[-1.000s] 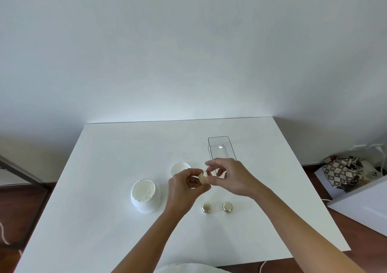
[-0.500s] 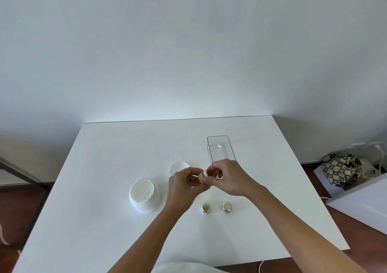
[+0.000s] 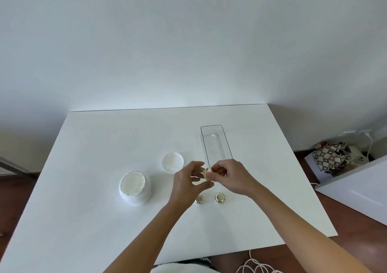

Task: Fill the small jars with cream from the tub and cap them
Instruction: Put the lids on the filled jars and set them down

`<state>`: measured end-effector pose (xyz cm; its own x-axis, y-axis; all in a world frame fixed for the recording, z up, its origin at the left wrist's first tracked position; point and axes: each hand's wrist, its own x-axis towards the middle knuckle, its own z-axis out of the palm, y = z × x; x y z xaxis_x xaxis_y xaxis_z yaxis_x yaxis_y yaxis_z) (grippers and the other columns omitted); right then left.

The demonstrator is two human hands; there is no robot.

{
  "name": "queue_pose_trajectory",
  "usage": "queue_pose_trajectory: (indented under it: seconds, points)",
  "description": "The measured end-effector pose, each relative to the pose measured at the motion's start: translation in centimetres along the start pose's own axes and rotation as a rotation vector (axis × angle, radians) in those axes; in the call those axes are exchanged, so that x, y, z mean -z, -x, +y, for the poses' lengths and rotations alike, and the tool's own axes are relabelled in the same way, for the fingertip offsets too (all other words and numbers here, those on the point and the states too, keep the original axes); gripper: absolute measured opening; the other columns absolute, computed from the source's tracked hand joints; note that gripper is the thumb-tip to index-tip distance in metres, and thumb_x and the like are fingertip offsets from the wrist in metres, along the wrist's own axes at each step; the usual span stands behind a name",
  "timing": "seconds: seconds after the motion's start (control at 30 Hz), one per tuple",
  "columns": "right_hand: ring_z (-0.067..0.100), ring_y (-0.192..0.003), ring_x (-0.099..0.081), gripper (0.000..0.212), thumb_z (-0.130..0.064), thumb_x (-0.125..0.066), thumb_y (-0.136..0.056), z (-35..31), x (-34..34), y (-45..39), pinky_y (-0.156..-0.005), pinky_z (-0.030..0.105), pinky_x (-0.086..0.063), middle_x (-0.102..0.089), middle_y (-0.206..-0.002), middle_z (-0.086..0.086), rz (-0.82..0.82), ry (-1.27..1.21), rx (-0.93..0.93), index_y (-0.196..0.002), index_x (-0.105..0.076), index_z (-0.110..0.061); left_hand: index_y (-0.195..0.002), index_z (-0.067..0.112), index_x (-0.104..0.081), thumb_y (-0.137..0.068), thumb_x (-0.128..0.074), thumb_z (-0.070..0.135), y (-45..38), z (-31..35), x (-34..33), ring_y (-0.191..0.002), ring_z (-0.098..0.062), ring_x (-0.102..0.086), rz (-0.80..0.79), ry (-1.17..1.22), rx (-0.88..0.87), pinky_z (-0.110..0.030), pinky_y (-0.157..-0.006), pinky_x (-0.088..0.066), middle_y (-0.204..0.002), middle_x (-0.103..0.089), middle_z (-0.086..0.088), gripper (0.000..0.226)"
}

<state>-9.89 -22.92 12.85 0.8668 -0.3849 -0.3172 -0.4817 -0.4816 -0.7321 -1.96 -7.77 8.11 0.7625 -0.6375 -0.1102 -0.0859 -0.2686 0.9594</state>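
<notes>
Both hands meet above the table [image 3: 88, 199], just in front of the clear tray [image 3: 215, 145]. Between them is one small jar [image 3: 207, 174], mostly covered by fingers, so only a pale part of it shows. The right hand [image 3: 228, 178] pinches the jar with thumb and curled fingers. The left hand [image 3: 188, 184] has its fingers curved around the jar's left side, but the picture is blurred there and I cannot tell if it really grips the jar or only stays close. It is also not clear if the jar has its cap on.

Two more jars stand on the table nearer to the person: one jar [image 3: 199, 199] is partly hidden behind the left hand, the other jar [image 3: 219, 197] is fully visible with a shiny top. The open tub [image 3: 135, 186] of cream stands to the left, and its lid [image 3: 172, 161] lies behind it, near the tray. The near edge of the table is cut off by the picture.
</notes>
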Motion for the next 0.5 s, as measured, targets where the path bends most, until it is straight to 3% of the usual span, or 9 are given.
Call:
queue_pose_trajectory:
  seconds: [0.1, 0.2, 0.3, 0.4, 0.5]
  points:
    - [-0.005, -0.067, -0.061, 0.018, -0.035, -0.073, -0.08, 2.0, 0.9, -0.3, -0.06, 0.006, -0.043, -0.071, -0.076, -0.011, 0.027, -0.05, -0.055, -0.088, -0.071, -0.018, -0.128, 0.022, -0.056, -0.064, -0.094, 0.019, -0.6, -2.2, -0.4, -0.098, -0.012, -0.063, -0.112, -0.152, 0.05, -0.018, -0.079, -0.049, -0.111, -0.063, 0.006, 0.075]
    - [-0.011, -0.065, -0.057, 0.015, -0.03, -0.075, -0.079, 3.8, 2.2, -1.3, -0.061, 0.003, -0.041, -0.068, -0.074, -0.013, 0.099, -0.033, -0.086, -0.087, -0.071, -0.017, -0.13, 0.021, -0.057, -0.07, -0.088, 0.018, -0.9, -4.6, -0.8, -0.108, -0.017, -0.06, -0.208, -0.363, 0.1, -0.022, -0.083, -0.044, -0.118, -0.058, 0.005, 0.067]
    - [-0.01, -0.066, -0.056, 0.014, -0.027, -0.075, -0.077, 5.1, 3.0, -3.0, -0.059, 0.0, -0.038, -0.067, -0.077, -0.013, 0.159, 0.04, -0.079, -0.085, -0.07, -0.017, -0.131, 0.022, -0.057, -0.075, -0.082, 0.017, -0.9, -6.2, -1.2, -0.115, -0.018, -0.056, -0.3, -0.536, 0.127, -0.031, -0.09, -0.048, -0.126, -0.056, 0.003, 0.061]
    - [0.003, -0.078, -0.061, 0.018, -0.028, -0.074, -0.077, 6.1, 3.1, -5.1, -0.065, 0.007, -0.042, -0.07, -0.082, -0.006, 0.164, 0.119, -0.048, -0.086, -0.068, -0.013, -0.129, 0.023, -0.06, -0.078, -0.08, 0.016, -0.9, -7.3, -1.6, -0.116, -0.018, -0.055, -0.341, -0.606, 0.158, -0.033, -0.092, -0.049, -0.127, -0.055, 0.004, 0.055]
    - [0.023, -0.093, -0.056, 0.018, -0.023, -0.071, -0.078, 7.0, 2.7, -7.1, -0.077, 0.029, -0.047, -0.069, -0.086, 0.001, 0.124, 0.228, -0.028, -0.091, -0.067, -0.011, -0.12, 0.019, -0.066, -0.078, -0.077, 0.01, -1.0, -8.0, -2.0, -0.11, -0.02, -0.06, -0.334, -0.599, 0.164, -0.033, -0.09, -0.05, -0.119, -0.06, 0.001, 0.044]
